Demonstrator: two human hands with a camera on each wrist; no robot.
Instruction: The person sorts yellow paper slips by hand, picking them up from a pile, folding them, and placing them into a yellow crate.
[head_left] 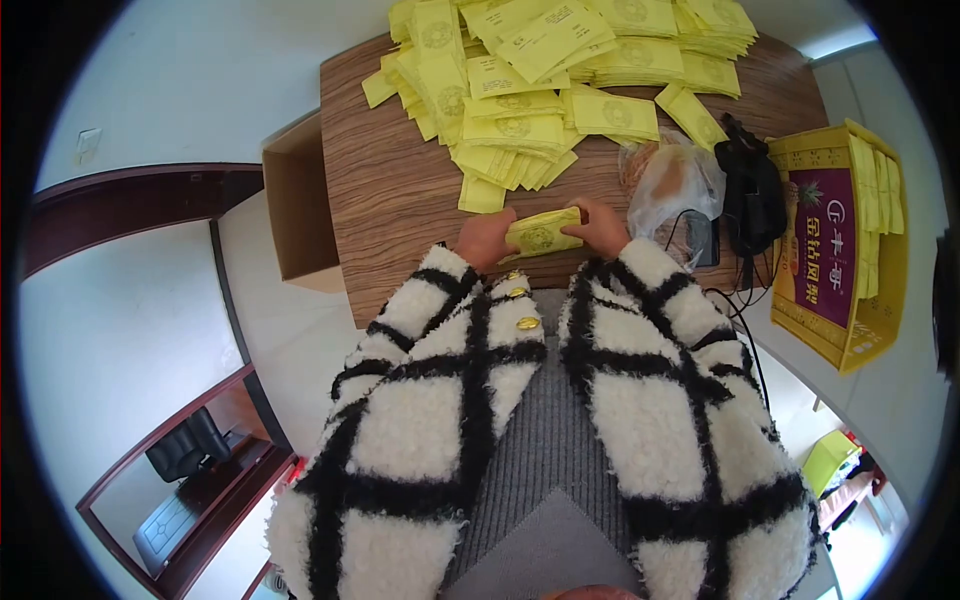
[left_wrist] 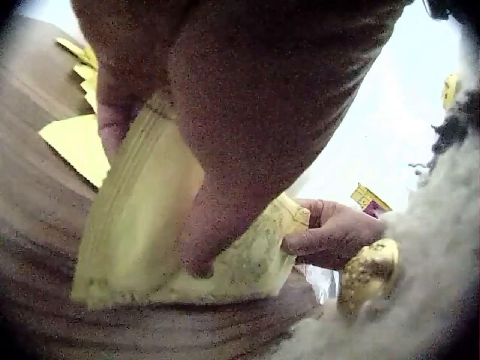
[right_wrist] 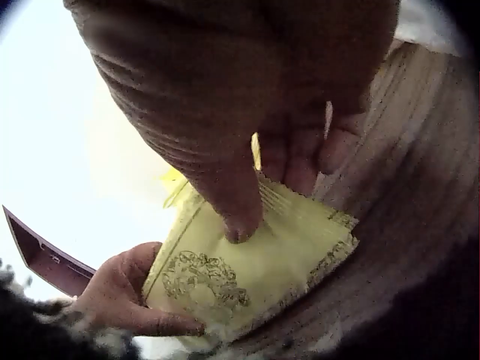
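A small stack of yellow packets (head_left: 541, 234) with a gold emblem stands on edge near the front of the wooden table (head_left: 400, 190). My left hand (head_left: 484, 240) grips its left end and my right hand (head_left: 603, 228) grips its right end. In the left wrist view the thumb presses the face of the stack of yellow packets (left_wrist: 150, 232), with the right hand (left_wrist: 330, 232) at the far end. In the right wrist view the thumb rests on the stack of yellow packets (right_wrist: 247, 270) and the left hand (right_wrist: 127, 296) holds the opposite end.
A large heap of yellow packets (head_left: 540, 70) covers the back of the table. To the right lie a clear plastic bag (head_left: 672, 185), a black device with cables (head_left: 750, 195) and a yellow box (head_left: 840, 240) holding more packets. A cardboard box (head_left: 298, 210) stands at the table's left.
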